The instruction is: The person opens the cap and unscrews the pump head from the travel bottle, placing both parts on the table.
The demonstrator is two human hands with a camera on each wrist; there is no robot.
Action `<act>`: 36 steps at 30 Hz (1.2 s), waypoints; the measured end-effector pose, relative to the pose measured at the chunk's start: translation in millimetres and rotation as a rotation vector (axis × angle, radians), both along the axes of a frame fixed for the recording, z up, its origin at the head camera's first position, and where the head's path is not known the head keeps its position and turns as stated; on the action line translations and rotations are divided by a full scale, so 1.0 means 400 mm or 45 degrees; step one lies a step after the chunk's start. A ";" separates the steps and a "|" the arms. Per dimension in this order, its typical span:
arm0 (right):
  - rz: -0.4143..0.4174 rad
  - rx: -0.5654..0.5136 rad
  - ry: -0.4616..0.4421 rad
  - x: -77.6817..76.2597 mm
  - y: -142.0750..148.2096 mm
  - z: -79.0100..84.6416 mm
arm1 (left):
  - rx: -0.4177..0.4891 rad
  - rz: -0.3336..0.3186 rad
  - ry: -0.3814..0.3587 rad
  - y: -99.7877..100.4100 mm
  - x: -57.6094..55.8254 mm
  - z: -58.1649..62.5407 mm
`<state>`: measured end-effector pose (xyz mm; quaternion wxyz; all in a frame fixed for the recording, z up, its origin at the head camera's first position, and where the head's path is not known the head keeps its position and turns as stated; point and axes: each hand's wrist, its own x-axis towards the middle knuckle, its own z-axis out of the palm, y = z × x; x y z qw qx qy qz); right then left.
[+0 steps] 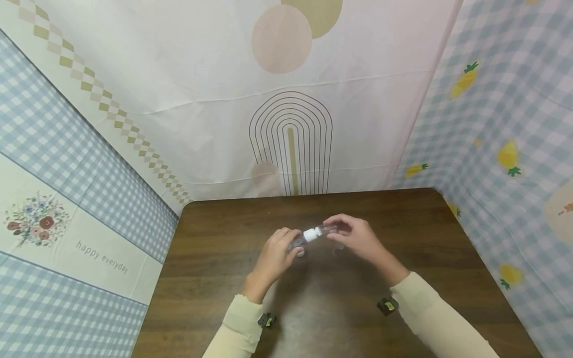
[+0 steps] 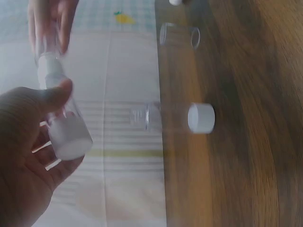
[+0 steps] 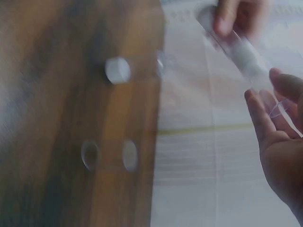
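My left hand (image 1: 277,251) grips a clear pump-style bottle (image 2: 71,135) with a white base and a white collar (image 1: 310,234). The bottle is held tilted above the table, its collar end toward my right hand (image 1: 355,237). Between the thumb and fingers of that right hand is a clear cap (image 3: 279,108), in line with the bottle's top. Whether the cap touches the collar I cannot tell. Below, a second clear bottle (image 2: 201,118) with a white base stands on the table. A loose clear cylinder, likely another cap (image 2: 180,36), stands beside it.
The brown wooden table (image 1: 215,298) has its back edge against a patterned white cloth (image 1: 215,139). Checked cloths hang at the left (image 1: 89,189) and right (image 1: 474,149). A small white object (image 2: 175,2) is cut off at the left wrist view's top edge.
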<state>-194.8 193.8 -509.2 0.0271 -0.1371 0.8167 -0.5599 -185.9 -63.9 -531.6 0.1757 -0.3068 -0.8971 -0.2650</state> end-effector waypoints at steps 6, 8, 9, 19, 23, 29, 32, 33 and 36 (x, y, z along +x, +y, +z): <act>-0.042 -0.027 0.017 -0.007 0.057 0.012 | 0.109 0.025 0.094 -0.024 0.002 -0.002; -0.040 -0.022 0.015 -0.006 0.066 0.015 | 0.120 0.035 0.121 -0.027 0.000 -0.005; -0.040 -0.023 0.011 -0.006 0.068 0.017 | 0.125 0.040 0.128 -0.029 0.001 -0.006; -0.072 0.023 0.011 0.007 0.080 0.024 | 0.187 0.066 0.093 -0.038 0.004 -0.005; -0.087 0.033 0.020 0.015 0.083 0.022 | 0.214 0.061 0.097 -0.038 0.006 -0.006; -0.108 0.115 0.043 0.027 0.089 0.006 | 0.258 0.037 0.113 -0.037 0.009 -0.008; -0.103 0.145 0.070 0.031 0.093 -0.006 | 0.269 0.029 0.120 -0.036 0.010 -0.006; -0.106 0.166 0.083 0.033 0.094 -0.011 | 0.272 0.029 0.119 -0.035 0.011 -0.005; -0.126 0.255 0.137 0.039 0.095 -0.027 | 0.272 0.034 0.132 -0.035 0.011 -0.009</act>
